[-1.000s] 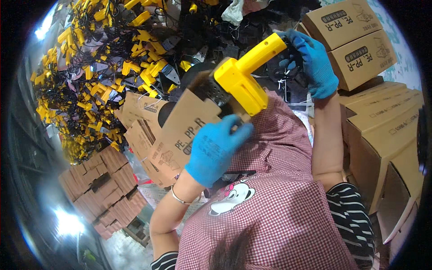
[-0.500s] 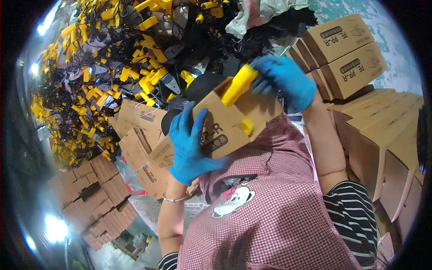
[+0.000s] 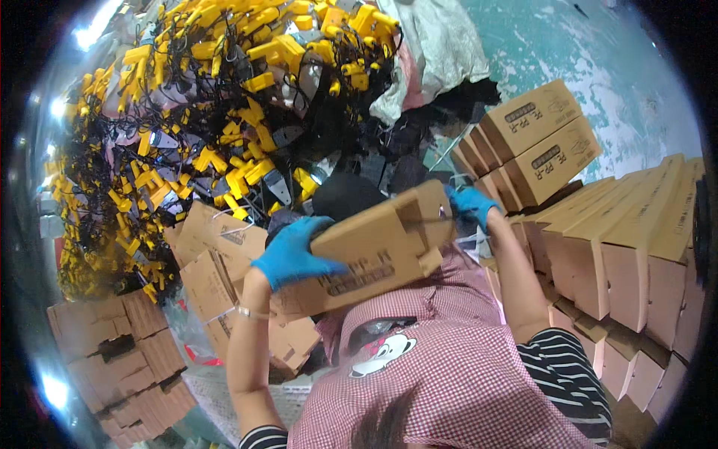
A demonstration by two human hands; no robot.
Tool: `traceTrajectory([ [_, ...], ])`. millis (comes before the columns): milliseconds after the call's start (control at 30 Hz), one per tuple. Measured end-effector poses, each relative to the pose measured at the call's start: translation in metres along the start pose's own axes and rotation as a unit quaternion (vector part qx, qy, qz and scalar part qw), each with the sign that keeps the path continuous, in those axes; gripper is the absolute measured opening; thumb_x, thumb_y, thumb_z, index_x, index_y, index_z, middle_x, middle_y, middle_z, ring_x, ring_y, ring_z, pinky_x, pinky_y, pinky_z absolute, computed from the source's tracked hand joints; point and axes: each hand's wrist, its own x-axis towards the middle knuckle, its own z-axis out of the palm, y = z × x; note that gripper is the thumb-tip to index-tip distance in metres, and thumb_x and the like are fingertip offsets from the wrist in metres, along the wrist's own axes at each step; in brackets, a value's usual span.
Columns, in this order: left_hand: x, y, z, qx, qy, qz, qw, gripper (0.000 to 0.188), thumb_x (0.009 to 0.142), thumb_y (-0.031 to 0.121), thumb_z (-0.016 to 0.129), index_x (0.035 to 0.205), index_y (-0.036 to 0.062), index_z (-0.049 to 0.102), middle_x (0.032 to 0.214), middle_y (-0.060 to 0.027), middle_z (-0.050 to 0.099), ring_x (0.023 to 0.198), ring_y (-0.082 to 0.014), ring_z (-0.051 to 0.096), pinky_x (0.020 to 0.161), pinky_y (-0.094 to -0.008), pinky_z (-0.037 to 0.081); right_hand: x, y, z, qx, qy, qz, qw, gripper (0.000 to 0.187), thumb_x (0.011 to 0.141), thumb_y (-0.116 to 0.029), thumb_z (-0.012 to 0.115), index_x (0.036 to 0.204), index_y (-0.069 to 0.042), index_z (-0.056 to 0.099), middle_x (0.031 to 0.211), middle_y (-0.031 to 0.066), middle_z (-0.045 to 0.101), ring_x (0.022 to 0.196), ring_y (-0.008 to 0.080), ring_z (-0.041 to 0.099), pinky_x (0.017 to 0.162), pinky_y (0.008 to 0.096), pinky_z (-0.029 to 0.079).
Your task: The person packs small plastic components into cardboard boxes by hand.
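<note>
A long brown cardboard box [image 3: 374,254] is held tilted in front of my apron, its right end raised. My left hand [image 3: 292,254], in a blue glove, grips the box's left part, with the thumb across the printed face and the fingers over the top edge. At the right end, my blue-gloved right hand [image 3: 473,208] is closed at the edge of a raised end flap [image 3: 434,203]; some of its fingers are hidden behind the cardboard. The inside of the box is out of sight. Just behind it lies a round black thing [image 3: 345,196].
Yellow-handled tools with black cords [image 3: 254,172] lie in a big heap ahead and left. Flattened cartons [image 3: 206,277] lie beside my left arm, with cardboard stacks [image 3: 112,352] further left. Closed boxes [image 3: 550,161] and a long row of cartons [image 3: 621,247] stand at right.
The yellow tool that stuck out of the box's right end no longer shows. My right hand has come down to the end flap, and my left hand has closed round the box.
</note>
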Motion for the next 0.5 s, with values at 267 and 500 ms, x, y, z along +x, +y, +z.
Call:
traceTrajectory([
  [267, -0.046, 0.098, -0.042, 0.392, 0.256, 0.135, 0.873, 0.097, 0.052, 0.030, 0.089, 0.141, 0.0202, 0.052, 0.116, -0.0072, 0.054, 0.110, -0.0297, 0.051, 0.108, -0.0499, 0.036, -0.077, -0.125, -0.072, 0.512, -0.198, -0.126, 0.826, 0.035, 0.098, -0.021, 0.062, 0.129, -0.004, 0.063, 0.106, 0.0066, 0.071, 0.086, 0.0144, 0.067, 0.076, 0.0273, 0.054],
  [500, -0.060, 0.027, 0.005, 0.062, 0.368, 0.115, 0.921, 0.083, 0.056, 0.010, 0.086, 0.134, 0.0142, 0.055, 0.127, -0.0116, 0.055, 0.122, -0.0346, 0.051, 0.109, -0.0451, 0.040, -0.155, -0.162, -0.112, 0.655, -0.179, -0.267, 0.684, 0.054, 0.099, -0.031, 0.052, 0.136, 0.009, 0.049, 0.102, 0.0078, 0.061, 0.089, 0.0170, 0.061, 0.082, 0.0293, 0.049],
])
